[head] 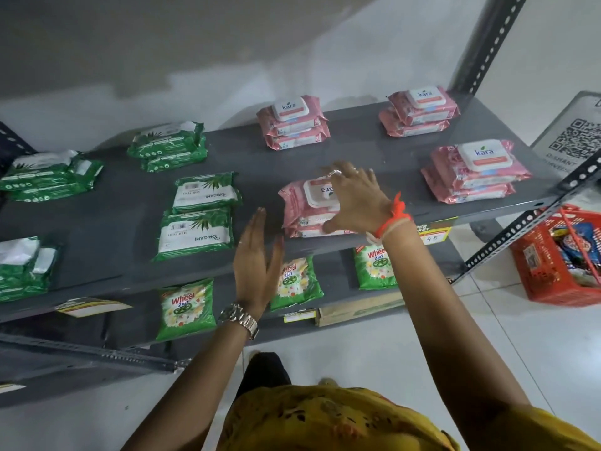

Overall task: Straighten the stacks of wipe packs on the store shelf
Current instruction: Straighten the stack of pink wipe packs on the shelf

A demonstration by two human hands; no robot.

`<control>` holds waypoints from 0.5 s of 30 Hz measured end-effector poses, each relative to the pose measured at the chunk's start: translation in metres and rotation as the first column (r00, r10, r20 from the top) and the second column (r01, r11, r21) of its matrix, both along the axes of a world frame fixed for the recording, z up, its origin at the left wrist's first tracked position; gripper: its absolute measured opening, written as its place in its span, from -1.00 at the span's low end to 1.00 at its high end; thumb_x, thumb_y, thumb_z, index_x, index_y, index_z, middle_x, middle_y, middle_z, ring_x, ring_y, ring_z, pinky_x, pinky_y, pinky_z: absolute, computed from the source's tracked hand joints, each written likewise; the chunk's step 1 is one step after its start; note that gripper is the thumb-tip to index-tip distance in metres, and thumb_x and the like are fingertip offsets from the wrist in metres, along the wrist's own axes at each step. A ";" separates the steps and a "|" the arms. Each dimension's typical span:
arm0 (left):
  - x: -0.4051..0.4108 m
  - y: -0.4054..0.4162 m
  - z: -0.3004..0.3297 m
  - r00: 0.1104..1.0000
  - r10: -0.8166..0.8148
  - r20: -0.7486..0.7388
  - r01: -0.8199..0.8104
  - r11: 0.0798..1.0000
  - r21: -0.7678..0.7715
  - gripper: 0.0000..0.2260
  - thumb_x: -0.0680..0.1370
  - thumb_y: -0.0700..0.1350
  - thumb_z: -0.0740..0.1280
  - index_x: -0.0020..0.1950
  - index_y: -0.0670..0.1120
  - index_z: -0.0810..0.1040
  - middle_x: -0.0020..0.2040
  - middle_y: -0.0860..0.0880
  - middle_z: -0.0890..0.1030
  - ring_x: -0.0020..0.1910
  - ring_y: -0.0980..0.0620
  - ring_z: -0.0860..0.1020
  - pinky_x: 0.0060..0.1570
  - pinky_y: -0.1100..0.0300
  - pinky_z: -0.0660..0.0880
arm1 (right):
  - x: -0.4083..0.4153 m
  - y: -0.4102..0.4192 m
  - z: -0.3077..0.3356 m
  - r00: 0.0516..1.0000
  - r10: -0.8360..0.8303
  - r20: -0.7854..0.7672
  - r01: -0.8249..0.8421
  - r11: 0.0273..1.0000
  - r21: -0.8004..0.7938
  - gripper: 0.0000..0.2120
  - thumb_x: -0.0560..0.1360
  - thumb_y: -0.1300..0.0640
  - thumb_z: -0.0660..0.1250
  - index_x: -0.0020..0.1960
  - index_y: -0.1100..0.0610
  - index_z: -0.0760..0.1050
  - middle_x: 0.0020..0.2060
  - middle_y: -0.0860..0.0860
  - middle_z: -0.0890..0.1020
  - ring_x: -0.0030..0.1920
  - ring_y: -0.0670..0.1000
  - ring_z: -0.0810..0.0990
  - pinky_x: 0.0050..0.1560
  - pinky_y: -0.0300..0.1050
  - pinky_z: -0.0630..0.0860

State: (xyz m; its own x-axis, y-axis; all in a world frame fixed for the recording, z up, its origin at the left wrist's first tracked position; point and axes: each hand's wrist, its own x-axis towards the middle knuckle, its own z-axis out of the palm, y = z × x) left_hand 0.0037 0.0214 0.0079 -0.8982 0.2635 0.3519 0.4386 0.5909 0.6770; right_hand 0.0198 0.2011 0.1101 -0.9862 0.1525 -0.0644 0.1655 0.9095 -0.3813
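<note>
On the grey shelf [107, 203] lie stacks of pink Kara wipe packs and green Origami wipe packs. My right hand [353, 198] rests flat with spread fingers on the front pink stack [297, 206] near the shelf's front edge. My left hand [257, 265] hovers open, fingers straight, just left of and in front of that stack, touching nothing. Other pink stacks sit at the back middle [292, 123], back right [419, 110] and front right [471, 172]. Green packs lie in the middle [200, 213], at the back [169, 146] and at the far left [45, 175].
A lower shelf holds green Wheel detergent pouches [187, 307]. A red basket [562, 258] with goods stands on the floor at right. Slotted metal uprights [487, 43] frame the shelf. A QR-code sign [575, 135] leans at the far right.
</note>
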 end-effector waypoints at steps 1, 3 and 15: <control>-0.004 0.006 0.012 0.999 0.016 -0.029 -0.013 0.995 0.098 -0.48 0.54 0.08 0.07 0.43 -0.17 0.25 0.43 -0.13 0.35 0.39 0.10 0.27 0.37 0.24 0.19 | 0.008 -0.003 -0.007 0.986 -0.071 -0.148 0.065 0.997 -0.046 -0.14 0.22 -0.05 0.49 0.43 0.14 0.26 0.43 0.15 0.30 0.42 0.18 0.26 0.48 0.11 0.17; -0.027 0.018 0.034 0.999 0.017 -0.043 -0.006 0.967 0.255 -0.53 0.55 0.04 0.12 0.40 -0.17 0.30 0.40 -0.13 0.40 0.38 0.06 0.33 0.39 0.17 0.25 | 0.030 -0.016 -0.025 0.826 -0.459 -0.327 0.299 0.848 -0.437 -0.25 0.22 0.00 0.51 0.33 0.21 0.35 0.34 0.19 0.38 0.35 0.15 0.29 0.36 -0.13 0.23; -0.097 0.032 0.068 0.634 -0.228 0.738 0.447 0.888 -0.110 -0.46 0.54 0.25 0.01 -0.01 -0.11 0.61 -0.06 -0.15 0.64 0.00 -0.12 0.57 0.21 -0.11 0.45 | -0.002 -0.034 -0.063 0.732 -0.569 0.375 0.432 -0.039 -0.901 -0.32 0.25 -0.16 0.34 0.24 0.22 0.39 0.20 0.16 0.52 0.11 0.14 0.57 -0.14 -0.09 0.60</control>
State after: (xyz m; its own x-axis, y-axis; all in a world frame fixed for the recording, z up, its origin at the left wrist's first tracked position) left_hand -0.0928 0.0530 0.0754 -0.6738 0.5799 -0.4580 0.1160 0.6951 0.7094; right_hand 0.0180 0.1673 0.0468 -0.6896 0.5024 -0.5215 0.3126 -0.4431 -0.8402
